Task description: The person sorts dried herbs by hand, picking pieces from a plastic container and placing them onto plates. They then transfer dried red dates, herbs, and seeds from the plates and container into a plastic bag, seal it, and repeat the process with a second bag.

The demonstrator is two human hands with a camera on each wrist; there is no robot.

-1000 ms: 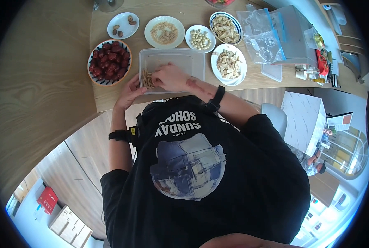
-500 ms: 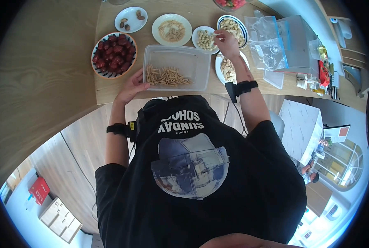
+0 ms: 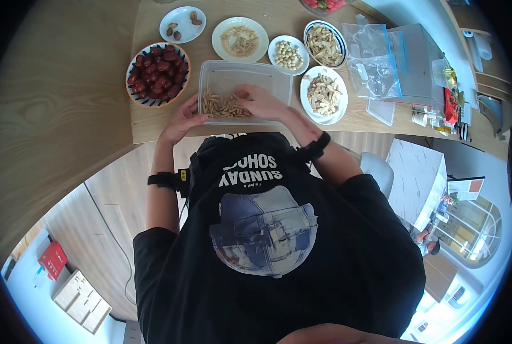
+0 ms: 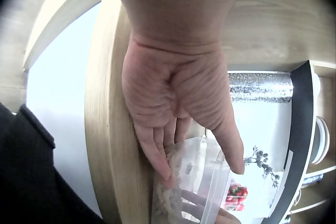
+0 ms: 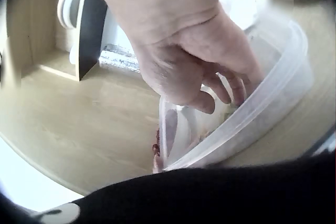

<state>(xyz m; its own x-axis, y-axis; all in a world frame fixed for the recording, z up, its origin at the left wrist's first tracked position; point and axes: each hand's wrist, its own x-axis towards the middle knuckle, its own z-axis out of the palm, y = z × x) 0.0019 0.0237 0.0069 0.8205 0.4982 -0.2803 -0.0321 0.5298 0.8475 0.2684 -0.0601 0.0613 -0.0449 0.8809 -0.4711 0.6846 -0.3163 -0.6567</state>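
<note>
A clear plastic container (image 3: 272, 78) near the table's front edge holds short, pale brown root pieces (image 3: 213, 105). My left hand (image 3: 181, 122) grips its left end near the front corner; the left wrist view shows fingers and thumb on either side of the wall. My right hand (image 3: 263, 104) reaches down inside, fingertips at the root pieces. In the right wrist view its fingers (image 5: 215, 88) bend below the rim beside a small greenish bit; whether they pinch it I cannot tell. Behind the container stands a small bowl of round, pale seeds (image 3: 288, 55).
A bowl of red dates (image 3: 158, 74) stands left. Behind are plates of brown nuts (image 3: 172, 26) and pale slivers (image 3: 240, 42). Pale slices fill a blue-rimmed bowl (image 3: 324, 46) and white plate (image 3: 323, 94) to the right, beside plastic bags (image 3: 373, 69) and a clear lid (image 3: 381, 111).
My right hand goes from inside the container to the bowl of pale seeds, then returns into the container, fingers at the root pieces. My left hand keeps holding the container's left end.
</note>
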